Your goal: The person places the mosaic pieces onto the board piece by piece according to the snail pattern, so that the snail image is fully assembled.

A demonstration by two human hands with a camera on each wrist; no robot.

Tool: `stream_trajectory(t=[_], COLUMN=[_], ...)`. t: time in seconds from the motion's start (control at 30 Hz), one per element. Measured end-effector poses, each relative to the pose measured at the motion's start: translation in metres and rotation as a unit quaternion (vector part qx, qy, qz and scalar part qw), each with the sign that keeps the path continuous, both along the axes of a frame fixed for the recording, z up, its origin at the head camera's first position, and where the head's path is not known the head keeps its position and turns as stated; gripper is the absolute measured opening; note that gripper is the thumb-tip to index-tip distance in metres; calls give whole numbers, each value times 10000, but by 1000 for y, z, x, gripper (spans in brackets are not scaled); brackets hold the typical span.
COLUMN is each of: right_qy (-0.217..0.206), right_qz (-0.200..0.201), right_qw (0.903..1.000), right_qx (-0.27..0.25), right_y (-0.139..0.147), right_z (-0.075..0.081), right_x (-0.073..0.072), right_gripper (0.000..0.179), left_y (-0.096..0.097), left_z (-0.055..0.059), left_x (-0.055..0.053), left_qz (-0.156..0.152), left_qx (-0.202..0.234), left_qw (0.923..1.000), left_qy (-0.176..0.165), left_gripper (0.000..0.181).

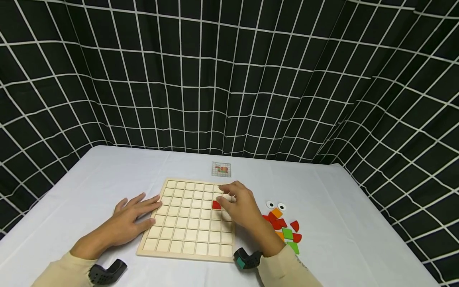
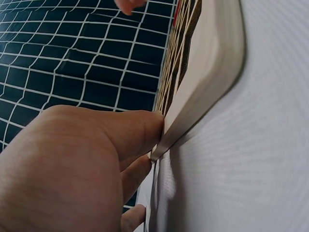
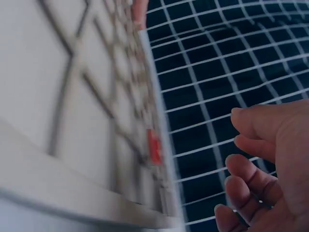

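Note:
A pale wooden grid board (image 1: 186,257) lies on the white cloth, with one red square tile (image 1: 216,205) in a cell right of its middle. My left hand (image 1: 130,219) rests at the board's left edge, fingers spread; its thumb touches the rim in the left wrist view. Over the board's right side hovers my right hand (image 1: 242,207), fingers loosely bent and apart, close to the red tile. Nothing shows between thumb and fingers of that hand (image 3: 270,164) in the right wrist view, where the tile appears below it on the board.
Beyond the board lies a small gridded picture card (image 1: 221,169). Right of my right forearm are loose pieces: two round eye pieces (image 1: 281,207), an orange square (image 1: 277,213), several red curved pieces (image 1: 295,226) and green ones (image 1: 287,233). Black gridded curtains (image 1: 222,79) surround the table.

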State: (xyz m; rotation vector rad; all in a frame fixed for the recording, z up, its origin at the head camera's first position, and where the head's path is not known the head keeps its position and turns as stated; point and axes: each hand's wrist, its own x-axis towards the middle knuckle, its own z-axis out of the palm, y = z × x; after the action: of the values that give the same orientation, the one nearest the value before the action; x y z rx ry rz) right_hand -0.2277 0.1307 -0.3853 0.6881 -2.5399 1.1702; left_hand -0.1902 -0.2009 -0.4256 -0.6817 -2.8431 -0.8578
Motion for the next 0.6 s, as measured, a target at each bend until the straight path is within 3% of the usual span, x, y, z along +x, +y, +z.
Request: stream_trajectory(t=[0.3,0.6], right_qy=[619,1007], right_qz=[-156,-449], right_qw=[9979,9939], right_qx=[-112,20], right_y=[29,77], right_z=[40,59], right_x=[21,46], right_gripper=[26,29], left_y=[-1,0], left_z=[-1,1], left_x=[0,1], left_qz=[30,37], left_qx=[-34,13], left_qw=[10000,10000], left_qy=[6,-38], left_gripper=[47,46])
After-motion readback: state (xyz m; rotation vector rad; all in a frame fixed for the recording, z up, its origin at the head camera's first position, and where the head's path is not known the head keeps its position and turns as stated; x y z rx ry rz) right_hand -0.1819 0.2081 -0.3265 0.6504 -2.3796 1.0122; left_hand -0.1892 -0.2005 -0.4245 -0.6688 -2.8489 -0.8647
